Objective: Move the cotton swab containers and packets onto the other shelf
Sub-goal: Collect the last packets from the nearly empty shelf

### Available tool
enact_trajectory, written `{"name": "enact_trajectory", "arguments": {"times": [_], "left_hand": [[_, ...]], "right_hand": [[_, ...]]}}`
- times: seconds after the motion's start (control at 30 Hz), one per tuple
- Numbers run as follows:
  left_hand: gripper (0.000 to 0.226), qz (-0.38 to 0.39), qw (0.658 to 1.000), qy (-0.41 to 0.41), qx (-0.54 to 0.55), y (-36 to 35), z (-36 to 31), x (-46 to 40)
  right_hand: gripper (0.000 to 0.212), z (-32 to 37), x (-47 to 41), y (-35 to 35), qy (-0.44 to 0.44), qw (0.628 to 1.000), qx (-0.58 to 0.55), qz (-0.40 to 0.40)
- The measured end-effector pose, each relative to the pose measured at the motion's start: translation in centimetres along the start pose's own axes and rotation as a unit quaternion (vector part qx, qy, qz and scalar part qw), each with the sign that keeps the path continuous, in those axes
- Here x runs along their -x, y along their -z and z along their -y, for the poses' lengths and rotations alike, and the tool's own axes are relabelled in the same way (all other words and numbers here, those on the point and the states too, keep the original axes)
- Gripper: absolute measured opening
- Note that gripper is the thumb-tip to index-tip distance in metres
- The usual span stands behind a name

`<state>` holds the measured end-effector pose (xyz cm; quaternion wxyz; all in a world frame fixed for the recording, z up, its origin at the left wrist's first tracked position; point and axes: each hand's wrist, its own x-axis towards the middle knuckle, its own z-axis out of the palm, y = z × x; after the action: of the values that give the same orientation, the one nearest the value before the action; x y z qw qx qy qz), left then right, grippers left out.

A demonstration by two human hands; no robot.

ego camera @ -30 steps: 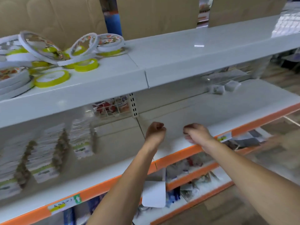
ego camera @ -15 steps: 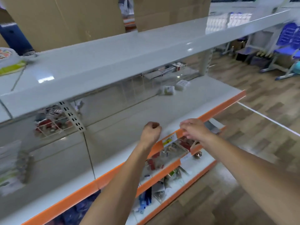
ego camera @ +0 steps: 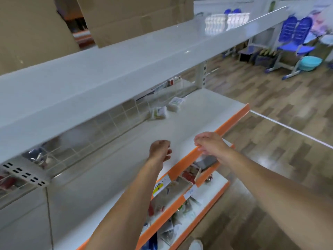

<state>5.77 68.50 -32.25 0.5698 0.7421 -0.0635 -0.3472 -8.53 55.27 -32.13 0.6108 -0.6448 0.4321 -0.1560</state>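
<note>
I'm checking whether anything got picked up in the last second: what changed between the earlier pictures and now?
Nothing was taken or released. The view swung right along the shelf, so the two packets near its back look nearer. The left hand and right hand stay loosely curled, holding nothing, above the shelf's front.

Two cotton swab packets point(ego camera: 166, 108) side by side at rear of middle shelf point(ego camera: 207, 112), near its right end. Top shelf point(ego camera: 108, 69) above; cardboard boxes point(ego camera: 137, 18) behind it. Lower shelves point(ego camera: 182, 201) stepped below front edge. Chairs point(ego camera: 295, 33) far right on floor point(ego camera: 270, 109).
</note>
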Motion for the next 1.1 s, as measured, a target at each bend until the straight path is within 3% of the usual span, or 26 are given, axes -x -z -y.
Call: {"name": "enact_trajectory", "arguments": {"times": [0.43,0.63,0.83,1.0,1.1], "left_hand": [[0.007,-0.038,0.998,0.019,0.041,-6.6,-5.5,-8.9],[0.016,-0.115,0.989,0.032,0.083,-9.3,-6.0,-11.4],[0.003,-0.186,0.968,0.042,0.164,-12.3,-5.3,-11.7],[0.002,-0.254,0.954,0.032,0.156,-12.5,-5.3,-12.1],[0.025,-0.293,0.945,0.036,0.143,-11.6,-6.1,-13.1]], "right_hand": [[0.018,1.6,-11.5,4.8,0.040,0.998,0.055,0.004],[0.021,3.3,-16.9,6.8,0.068,0.992,0.088,0.059],[0.021,4.7,-20.4,8.7,0.088,0.977,0.144,0.127],[0.026,5.6,-21.8,7.6,0.130,0.962,0.176,0.166],[0.031,5.8,-22.6,6.0,0.177,0.942,0.225,0.178]]}}
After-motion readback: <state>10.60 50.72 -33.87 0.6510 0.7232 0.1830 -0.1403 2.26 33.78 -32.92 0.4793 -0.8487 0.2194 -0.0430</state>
